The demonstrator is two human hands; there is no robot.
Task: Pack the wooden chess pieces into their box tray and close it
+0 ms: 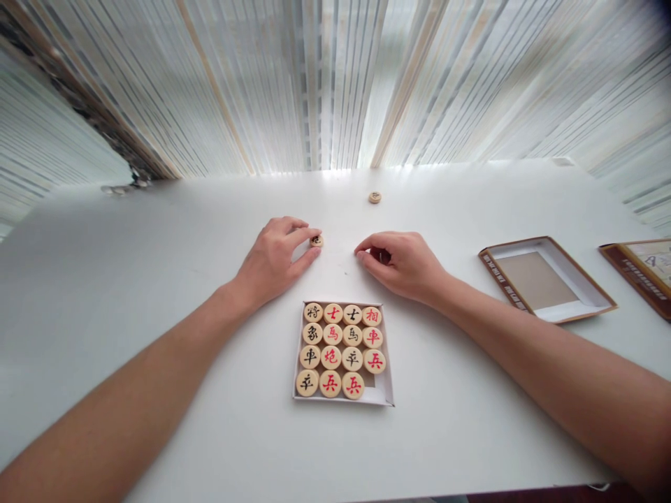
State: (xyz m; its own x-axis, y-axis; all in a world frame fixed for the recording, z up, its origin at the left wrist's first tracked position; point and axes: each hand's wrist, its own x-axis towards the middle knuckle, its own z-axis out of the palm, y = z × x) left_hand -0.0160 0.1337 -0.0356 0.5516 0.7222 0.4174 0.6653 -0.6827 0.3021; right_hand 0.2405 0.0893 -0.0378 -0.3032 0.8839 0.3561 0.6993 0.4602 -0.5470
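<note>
My left hand [275,257] has its thumb and fingertips closed around the edge of a Chinese chess piece [316,242] with a black character, at the table surface. My right hand [409,264] rests to the right, fingers curled and thumb near the index fingertip, with no piece showing in it. Below and between the hands lies a shallow white box tray [388,391]. It holds rows of round wooden pieces with red and black characters; the bottom right corner has a gap. Another loose chess piece [374,198] lies farther back on the table.
On the right of the white table [210,433] sits an open brown-edged box lid [571,279]. A second brown box part [637,276] with a printed picture lies at the far right, cut off by the frame. Striped curtains [335,84] hang behind the table's back edge.
</note>
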